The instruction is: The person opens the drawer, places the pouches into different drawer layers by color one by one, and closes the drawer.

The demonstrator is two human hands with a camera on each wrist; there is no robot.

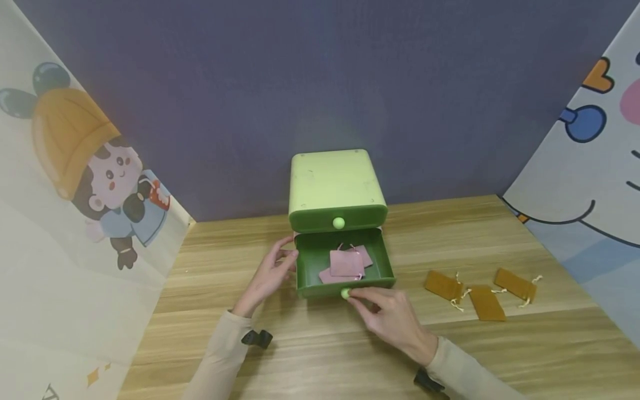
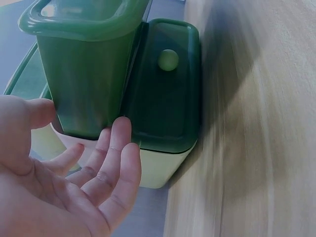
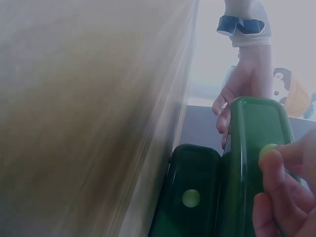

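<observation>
Centrally in the head view stood a small green drawer cabinet point(image 1: 338, 186) on the wooden desk point(image 1: 500, 344), its lower drawer point(image 1: 344, 280) pulled out toward the person while the upper one sat closed. The right hand point(image 1: 395, 319) reached up from the lower right of the frame, its thumb and forefinger pinching the pale green knob point(image 1: 345, 293) on the drawer's front panel; the right wrist view showed the same fingertips point(image 3: 276, 160) curled round that knob point(image 3: 268, 150), a grip suited to sliding the drawer along its track. The left hand point(image 1: 270, 275) lay at the drawer's left side with its fingers spread and relaxed, the fingertips at or just beside the drawer's outer wall, probably steadying the cabinet so it would not shift on the desk. From the left wrist camera the open palm point(image 2: 64, 182) faced the dark green drawer wall point(image 2: 84, 89), though motion blur made it hard to say whether skin actually touched plastic.

Inside the drawer lay a few pink drawstring pouches point(image 1: 346, 264), overlapping one another near the middle of its floor. Toward the right of the frame, well apart from the cabinet, three brown pouches point(image 1: 482, 294) rested flat on the desk in a loose cluster, their cream cords trailing.
</observation>
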